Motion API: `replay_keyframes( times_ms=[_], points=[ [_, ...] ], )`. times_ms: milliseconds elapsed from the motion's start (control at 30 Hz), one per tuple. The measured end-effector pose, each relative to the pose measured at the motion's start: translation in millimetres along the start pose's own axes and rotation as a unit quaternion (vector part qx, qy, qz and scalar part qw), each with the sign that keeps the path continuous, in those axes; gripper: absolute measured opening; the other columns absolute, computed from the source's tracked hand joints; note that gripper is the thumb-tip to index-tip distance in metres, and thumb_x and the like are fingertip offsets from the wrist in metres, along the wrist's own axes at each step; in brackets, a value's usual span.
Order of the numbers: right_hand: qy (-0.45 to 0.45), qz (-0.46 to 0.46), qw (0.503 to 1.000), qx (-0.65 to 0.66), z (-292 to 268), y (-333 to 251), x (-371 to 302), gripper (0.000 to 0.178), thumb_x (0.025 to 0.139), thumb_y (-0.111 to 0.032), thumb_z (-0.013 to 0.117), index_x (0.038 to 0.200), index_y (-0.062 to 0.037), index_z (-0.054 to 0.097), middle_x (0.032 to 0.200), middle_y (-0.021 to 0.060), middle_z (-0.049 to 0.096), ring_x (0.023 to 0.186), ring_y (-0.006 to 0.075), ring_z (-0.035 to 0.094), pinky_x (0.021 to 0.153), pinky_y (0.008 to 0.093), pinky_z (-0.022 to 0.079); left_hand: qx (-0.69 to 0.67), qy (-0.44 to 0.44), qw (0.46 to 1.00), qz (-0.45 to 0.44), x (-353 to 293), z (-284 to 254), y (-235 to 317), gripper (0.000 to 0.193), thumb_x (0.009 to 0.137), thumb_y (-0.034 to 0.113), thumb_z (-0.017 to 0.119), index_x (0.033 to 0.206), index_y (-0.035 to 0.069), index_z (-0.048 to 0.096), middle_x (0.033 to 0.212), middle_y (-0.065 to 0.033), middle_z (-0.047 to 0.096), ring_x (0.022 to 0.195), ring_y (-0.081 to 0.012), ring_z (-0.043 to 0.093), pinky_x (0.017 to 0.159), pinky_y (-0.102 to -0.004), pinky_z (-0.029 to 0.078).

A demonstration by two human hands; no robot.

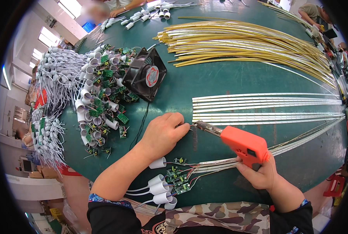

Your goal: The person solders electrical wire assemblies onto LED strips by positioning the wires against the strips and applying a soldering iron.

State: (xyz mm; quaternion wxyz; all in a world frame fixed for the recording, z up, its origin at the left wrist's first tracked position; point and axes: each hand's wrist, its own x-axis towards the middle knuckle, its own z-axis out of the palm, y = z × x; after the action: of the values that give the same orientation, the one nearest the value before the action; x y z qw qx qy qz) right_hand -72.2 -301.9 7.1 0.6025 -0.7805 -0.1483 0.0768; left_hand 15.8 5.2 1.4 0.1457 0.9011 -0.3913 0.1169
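Observation:
My right hand (261, 175) grips an orange soldering gun (244, 146). The gun's metal barrel points left, its tip at the left ends of the white LED strips (259, 118) laid side by side. Just left of that tip my left hand (164, 132) is closed, thumb and forefinger pinched together; what they hold is too small to make out. Below my hands, several strips (216, 165) are joined by red and white wires to green circuit boards (177, 177). White cylindrical housings (158, 187) with white cables lie beside these boards.
A black square fan (146, 76) stands left of centre, its cord trailing toward me. Beyond it lies a heap of white housings with circuit boards (100, 101) and white cables (59, 70). Yellow-backed strips (244, 43) are piled at the far side. Other people sit around the green table (174, 93).

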Motion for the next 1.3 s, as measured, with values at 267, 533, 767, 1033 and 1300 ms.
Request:
replay_keyframes(
  times_ms=[267, 533, 767, 1033, 1300],
  points=[
    [0.027, 0.007, 0.999, 0.042, 1, -5, 3, 0.037, 0.081, -0.007, 0.070, 0.117, -0.0012, 0.062, 0.092, 0.0075, 0.067, 0.083, 0.0167, 0.065, 0.080, 0.0311, 0.051, 0.003, -0.005, 1.000, 0.002, 1, -1, 0, 0.015, 0.076, 0.006, 0.066, 0.091, 0.007, 0.068, 0.086, -0.0065, 0.059, 0.077, -0.0264, 0.062, 0.064, -0.0383, 0.051],
    [0.029, -0.005, 0.999, 0.042, 0, 0, 1, 0.037, 0.080, -0.008, 0.070, 0.116, -0.0017, 0.063, 0.085, 0.0066, 0.065, 0.076, 0.0176, 0.062, 0.075, 0.0317, 0.050, 0.000, -0.012, 1.000, 0.005, 2, -2, 0, 0.018, 0.074, 0.004, 0.066, 0.092, 0.007, 0.068, 0.086, -0.0066, 0.058, 0.077, -0.0265, 0.062, 0.064, -0.0382, 0.051],
    [0.035, -0.018, 0.999, 0.016, -3, 11, -3, 0.040, 0.079, -0.010, 0.072, 0.116, -0.0021, 0.059, 0.085, 0.0074, 0.064, 0.074, 0.0204, 0.061, 0.072, 0.0329, 0.050, 0.001, -0.013, 1.000, -0.001, 4, -3, 2, 0.021, 0.073, 0.002, 0.067, 0.094, 0.006, 0.068, 0.087, -0.0067, 0.060, 0.078, -0.0273, 0.062, 0.065, -0.0385, 0.052],
    [0.028, -0.019, 0.999, 0.007, -7, 9, -2, 0.041, 0.079, -0.009, 0.073, 0.116, -0.0010, 0.058, 0.085, 0.0073, 0.062, 0.073, 0.0208, 0.059, 0.071, 0.0328, 0.049, -0.016, -0.001, 1.000, -0.003, 6, -2, 0, 0.021, 0.073, 0.001, 0.070, 0.093, 0.006, 0.068, 0.089, -0.0074, 0.062, 0.082, -0.0284, 0.064, 0.069, -0.0391, 0.053],
    [0.037, -0.019, 0.999, 0.027, -4, 9, 0, 0.042, 0.079, -0.009, 0.072, 0.118, -0.0004, 0.059, 0.085, 0.0075, 0.062, 0.075, 0.0202, 0.060, 0.074, 0.0330, 0.050, -0.033, 0.006, 0.999, -0.010, 10, 2, 0, 0.023, 0.072, -0.002, 0.067, 0.094, 0.005, 0.067, 0.088, -0.0083, 0.062, 0.081, -0.0299, 0.063, 0.068, -0.0404, 0.052]
  ],
)
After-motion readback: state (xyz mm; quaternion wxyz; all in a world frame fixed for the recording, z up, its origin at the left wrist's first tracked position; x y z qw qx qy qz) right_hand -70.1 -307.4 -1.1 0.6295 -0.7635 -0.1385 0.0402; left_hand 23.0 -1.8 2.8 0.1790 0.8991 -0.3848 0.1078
